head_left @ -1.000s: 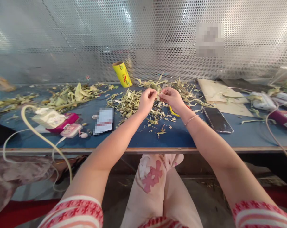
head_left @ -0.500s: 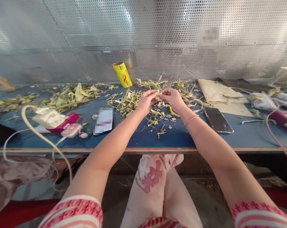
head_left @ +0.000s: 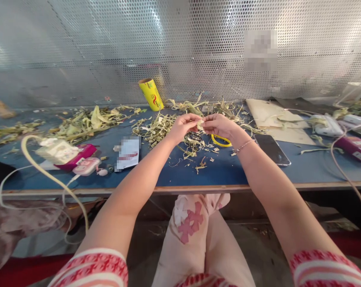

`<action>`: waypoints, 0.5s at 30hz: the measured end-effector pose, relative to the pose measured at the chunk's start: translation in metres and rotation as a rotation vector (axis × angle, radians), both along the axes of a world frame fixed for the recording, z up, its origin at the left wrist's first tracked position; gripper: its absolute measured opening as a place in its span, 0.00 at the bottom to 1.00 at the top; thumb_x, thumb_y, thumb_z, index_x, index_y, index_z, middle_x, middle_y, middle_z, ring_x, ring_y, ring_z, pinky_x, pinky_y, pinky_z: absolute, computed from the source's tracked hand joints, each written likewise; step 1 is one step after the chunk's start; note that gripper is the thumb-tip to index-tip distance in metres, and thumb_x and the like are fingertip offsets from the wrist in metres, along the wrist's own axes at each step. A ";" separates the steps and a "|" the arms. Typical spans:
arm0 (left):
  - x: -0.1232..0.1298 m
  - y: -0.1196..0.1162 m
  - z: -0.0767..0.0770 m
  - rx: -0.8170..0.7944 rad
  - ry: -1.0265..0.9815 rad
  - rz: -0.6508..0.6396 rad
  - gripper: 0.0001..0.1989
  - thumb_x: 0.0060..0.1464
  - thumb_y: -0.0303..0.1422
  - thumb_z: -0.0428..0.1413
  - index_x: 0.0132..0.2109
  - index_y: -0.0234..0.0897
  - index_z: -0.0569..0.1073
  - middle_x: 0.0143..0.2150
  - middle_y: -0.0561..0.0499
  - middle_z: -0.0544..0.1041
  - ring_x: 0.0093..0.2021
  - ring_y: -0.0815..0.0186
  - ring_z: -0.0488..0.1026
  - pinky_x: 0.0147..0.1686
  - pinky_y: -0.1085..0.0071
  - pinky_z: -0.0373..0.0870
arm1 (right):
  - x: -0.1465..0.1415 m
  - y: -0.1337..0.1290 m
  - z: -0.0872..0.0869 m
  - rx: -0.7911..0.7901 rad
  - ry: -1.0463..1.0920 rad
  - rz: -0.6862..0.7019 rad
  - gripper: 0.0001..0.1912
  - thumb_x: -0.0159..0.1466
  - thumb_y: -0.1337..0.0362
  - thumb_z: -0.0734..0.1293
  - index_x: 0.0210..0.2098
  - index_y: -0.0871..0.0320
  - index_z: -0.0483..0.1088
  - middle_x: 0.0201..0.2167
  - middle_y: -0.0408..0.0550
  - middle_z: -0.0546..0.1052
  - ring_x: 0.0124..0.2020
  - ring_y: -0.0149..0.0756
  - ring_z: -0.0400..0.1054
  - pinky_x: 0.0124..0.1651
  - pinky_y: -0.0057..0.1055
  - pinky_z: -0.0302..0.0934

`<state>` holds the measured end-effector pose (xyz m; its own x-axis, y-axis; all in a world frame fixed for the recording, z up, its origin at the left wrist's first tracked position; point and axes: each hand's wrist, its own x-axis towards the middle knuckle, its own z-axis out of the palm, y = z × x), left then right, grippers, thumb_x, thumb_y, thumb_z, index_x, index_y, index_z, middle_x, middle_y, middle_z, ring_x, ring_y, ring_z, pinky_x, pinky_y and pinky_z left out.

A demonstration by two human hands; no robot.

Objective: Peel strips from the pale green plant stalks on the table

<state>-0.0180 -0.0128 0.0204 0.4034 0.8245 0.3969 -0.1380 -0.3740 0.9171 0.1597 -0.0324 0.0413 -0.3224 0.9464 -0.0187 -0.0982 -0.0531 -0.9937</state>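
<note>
My left hand (head_left: 183,127) and my right hand (head_left: 220,125) meet above the blue table (head_left: 228,169), fingertips pinched together on a small pale leaf piece (head_left: 200,124). Below and behind them lies a heap of dry green-yellow leaf strips (head_left: 159,127). A yellow band (head_left: 220,140) rests on the table just under my right wrist, which wears a thin bracelet. Dark rings lie among the scraps beneath my hands.
A yellow roll (head_left: 151,94) leans at the perforated metal wall. A black phone (head_left: 271,148) lies right of my right arm, beige sheets (head_left: 273,115) behind it. Left are a card (head_left: 126,152), a pink box (head_left: 79,153), a white cable (head_left: 43,171). More leaves (head_left: 87,119) spread far left.
Both hands have dropped slightly toward the table while still pinching the leaf piece. The yellow band under my right wrist has come more into sight.
</note>
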 end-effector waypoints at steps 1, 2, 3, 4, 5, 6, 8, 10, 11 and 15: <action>0.000 -0.001 0.000 0.004 0.007 -0.024 0.07 0.49 0.29 0.57 0.37 0.36 0.76 0.30 0.53 0.76 0.27 0.75 0.71 0.32 0.73 0.72 | 0.002 0.000 0.000 -0.012 0.003 0.020 0.09 0.51 0.73 0.73 0.30 0.63 0.71 0.22 0.42 0.75 0.25 0.23 0.70 0.31 0.20 0.67; -0.001 -0.002 0.001 0.006 0.013 -0.048 0.07 0.49 0.28 0.57 0.37 0.36 0.76 0.31 0.53 0.77 0.27 0.75 0.71 0.33 0.73 0.72 | 0.004 0.000 0.000 -0.023 0.008 0.034 0.09 0.51 0.73 0.73 0.31 0.63 0.71 0.23 0.43 0.76 0.26 0.24 0.71 0.31 0.20 0.68; -0.001 -0.003 0.001 0.006 0.016 -0.072 0.08 0.49 0.28 0.56 0.38 0.35 0.76 0.32 0.52 0.77 0.28 0.75 0.72 0.34 0.73 0.72 | 0.006 0.001 0.000 -0.032 0.013 0.042 0.08 0.51 0.73 0.73 0.31 0.63 0.72 0.23 0.43 0.76 0.26 0.24 0.72 0.32 0.20 0.68; -0.001 -0.004 0.001 0.005 0.015 -0.092 0.08 0.49 0.28 0.56 0.38 0.35 0.76 0.32 0.52 0.78 0.28 0.75 0.72 0.35 0.72 0.73 | 0.007 0.001 0.000 -0.037 0.019 0.047 0.08 0.52 0.74 0.73 0.31 0.63 0.72 0.24 0.43 0.76 0.27 0.25 0.72 0.33 0.20 0.69; -0.001 -0.004 0.001 0.003 0.009 -0.107 0.08 0.48 0.28 0.56 0.37 0.34 0.76 0.32 0.52 0.78 0.28 0.75 0.72 0.35 0.72 0.73 | 0.008 0.002 0.000 -0.042 0.025 0.056 0.07 0.52 0.74 0.72 0.30 0.63 0.72 0.24 0.43 0.76 0.27 0.25 0.72 0.34 0.20 0.69; -0.001 -0.005 0.001 0.003 -0.001 -0.115 0.07 0.48 0.28 0.56 0.36 0.34 0.76 0.32 0.52 0.78 0.28 0.74 0.72 0.35 0.72 0.73 | 0.008 0.003 -0.001 -0.045 0.031 0.066 0.07 0.52 0.75 0.72 0.30 0.63 0.72 0.24 0.43 0.76 0.27 0.24 0.72 0.35 0.20 0.69; -0.001 -0.006 0.001 0.003 -0.023 -0.112 0.06 0.48 0.30 0.57 0.35 0.34 0.77 0.30 0.52 0.77 0.28 0.74 0.73 0.34 0.72 0.73 | 0.008 0.004 -0.002 -0.045 0.046 0.074 0.05 0.53 0.76 0.71 0.29 0.64 0.72 0.24 0.43 0.75 0.28 0.24 0.72 0.36 0.19 0.70; 0.001 -0.006 0.001 -0.015 -0.031 -0.081 0.06 0.48 0.32 0.59 0.34 0.34 0.77 0.28 0.52 0.76 0.28 0.74 0.72 0.34 0.72 0.72 | 0.007 0.005 -0.002 -0.041 0.053 0.063 0.05 0.54 0.77 0.70 0.29 0.64 0.72 0.24 0.43 0.75 0.28 0.24 0.72 0.36 0.20 0.70; 0.002 -0.007 0.001 -0.037 -0.032 -0.055 0.07 0.47 0.33 0.60 0.34 0.34 0.77 0.28 0.52 0.76 0.28 0.74 0.72 0.34 0.72 0.72 | 0.006 0.005 -0.002 -0.036 0.050 0.053 0.05 0.54 0.77 0.70 0.28 0.64 0.72 0.24 0.43 0.75 0.28 0.24 0.71 0.36 0.21 0.70; 0.005 -0.008 0.003 -0.162 -0.041 0.019 0.08 0.42 0.32 0.64 0.31 0.33 0.76 0.29 0.51 0.77 0.27 0.74 0.72 0.34 0.71 0.72 | 0.004 0.003 0.000 -0.016 0.020 0.055 0.06 0.52 0.78 0.70 0.28 0.64 0.72 0.23 0.43 0.74 0.28 0.25 0.72 0.35 0.22 0.71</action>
<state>-0.0127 -0.0210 0.0232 0.3735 0.8864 0.2736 -0.1705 -0.2243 0.9595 0.1642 -0.0296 0.0413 -0.3747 0.9268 -0.0264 -0.1142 -0.0744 -0.9907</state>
